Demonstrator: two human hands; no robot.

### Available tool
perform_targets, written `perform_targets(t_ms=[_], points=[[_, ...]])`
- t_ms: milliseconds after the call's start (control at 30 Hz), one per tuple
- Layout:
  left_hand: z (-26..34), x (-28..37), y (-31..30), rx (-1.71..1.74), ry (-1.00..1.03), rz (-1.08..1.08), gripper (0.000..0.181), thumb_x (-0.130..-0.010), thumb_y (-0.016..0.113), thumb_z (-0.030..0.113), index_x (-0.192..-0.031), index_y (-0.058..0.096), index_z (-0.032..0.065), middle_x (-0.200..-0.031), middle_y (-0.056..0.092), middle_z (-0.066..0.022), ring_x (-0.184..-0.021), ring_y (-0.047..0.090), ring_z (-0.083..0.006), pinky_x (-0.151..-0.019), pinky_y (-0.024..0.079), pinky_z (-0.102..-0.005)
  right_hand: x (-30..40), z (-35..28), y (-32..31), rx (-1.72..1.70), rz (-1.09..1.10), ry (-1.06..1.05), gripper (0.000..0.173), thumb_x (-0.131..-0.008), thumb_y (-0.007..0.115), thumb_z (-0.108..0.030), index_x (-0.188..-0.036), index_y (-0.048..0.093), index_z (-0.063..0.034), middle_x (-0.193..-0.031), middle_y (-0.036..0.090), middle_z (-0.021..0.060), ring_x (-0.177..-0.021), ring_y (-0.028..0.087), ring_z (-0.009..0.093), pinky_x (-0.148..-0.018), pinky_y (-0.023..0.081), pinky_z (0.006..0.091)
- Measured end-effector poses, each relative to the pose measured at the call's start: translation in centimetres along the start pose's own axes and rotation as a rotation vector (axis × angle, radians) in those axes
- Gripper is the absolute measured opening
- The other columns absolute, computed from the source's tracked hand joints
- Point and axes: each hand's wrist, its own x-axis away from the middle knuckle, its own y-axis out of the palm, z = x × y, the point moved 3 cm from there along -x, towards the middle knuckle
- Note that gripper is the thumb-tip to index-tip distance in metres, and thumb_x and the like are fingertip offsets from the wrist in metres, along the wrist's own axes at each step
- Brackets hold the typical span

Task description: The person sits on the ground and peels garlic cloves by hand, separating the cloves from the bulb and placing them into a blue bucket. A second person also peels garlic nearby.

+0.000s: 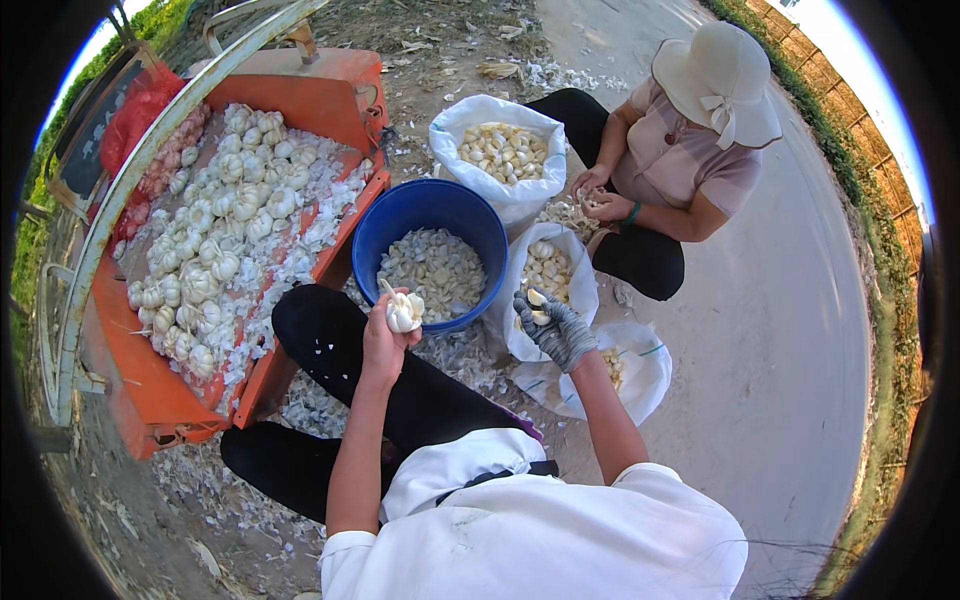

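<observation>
My bare left hand (385, 346) holds a whole garlic bulb (405, 313) with its stem upward, beside the near rim of a blue bucket (366, 241). Loose garlic cloves (435, 274) fill the bucket's lower part. My right hand (561, 331) wears a grey knit glove and has garlic cloves (537, 298) between its fingers. It hovers over the near edge of a white woven sack (583, 289), in which more cloves (547, 264) lie. Partly behind my right forearm is another white sack (649, 367), its cloves half hidden.
An orange metal cart bed (322, 270) at left bears heaped garlic bulbs (247, 199), white skins and a red mesh bag (135, 124). A pale metal rail (150, 154) arches over it. Beyond the bucket stands a full clove sack (450, 154); a person (675, 150) squats nearby, handling garlic.
</observation>
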Motion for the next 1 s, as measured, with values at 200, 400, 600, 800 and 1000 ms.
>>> perform_targets(t_ms=[200,400,600,800,1000], points=[[-0.9,-0.6,-0.6,-0.081,0.005,-0.059,0.037,-0.093,0.031,0.032,-0.114,0.044,0.0031,-0.086,0.054,-0.0080,-0.058,0.053,-0.0145,-0.051,0.042,-0.0252,-4.5,-1.8,-8.5,0.544,0.497,-0.180,0.025,-0.087,0.041,-0.004,-0.112,0.044,-0.0055,-0.089,0.056,0.0159,-0.067,0.059,0.024,-0.053,0.052,0.0302],[-1.5,-1.0,-1.0,-0.176,0.050,-0.028,0.029,-0.092,0.034,0.029,-0.107,0.042,0.0062,-0.080,0.054,-0.0069,-0.058,0.054,-0.0140,-0.051,0.043,-0.0249,-3.9,6.2,0.9,1.203,-0.103,-0.545,0.018,-0.090,0.045,-0.021,-0.093,0.054,-0.0065,-0.076,0.056,0.0037,-0.068,0.055,0.013,-0.063,0.044,0.0263],[-1.0,-0.3,-1.6,-0.485,0.190,0.130,0.024,-0.092,0.036,0.030,-0.100,0.046,0.0093,-0.083,0.050,-0.0022,-0.067,0.048,-0.0074,-0.049,0.041,-0.0226,-2.7,14.3,9.2,1.216,-0.111,-0.147,0.017,-0.089,0.046,-0.020,-0.090,0.050,-0.0041,-0.074,0.057,0.0105,-0.063,0.055,0.016,-0.054,0.044,0.0304],[-1.2,-0.4,-1.7,-0.306,0.161,0.154,0.026,-0.092,0.035,0.031,-0.100,0.047,0.0095,-0.077,0.050,-0.0013,-0.058,0.045,-0.0066,-0.046,0.037,-0.0204,-2.3,14.3,9.6,1.236,-0.114,-0.180,0.015,-0.089,0.046,-0.021,-0.095,0.049,-0.0077,-0.068,0.056,0.0048,-0.049,0.052,0.011,-0.041,0.042,0.0241],[-0.7,-0.6,-2.1,0.135,0.013,0.116,0.027,-0.089,0.041,0.036,-0.094,0.047,0.0099,-0.073,0.055,-0.0039,-0.049,0.049,-0.0122,-0.042,0.035,-0.0224,-0.2,12.8,8.8,0.443,0.027,0.313,0.013,-0.084,0.051,-0.008,-0.095,0.049,-0.0002,-0.084,0.057,0.0123,-0.072,0.060,0.023,-0.057,0.054,0.0302]])
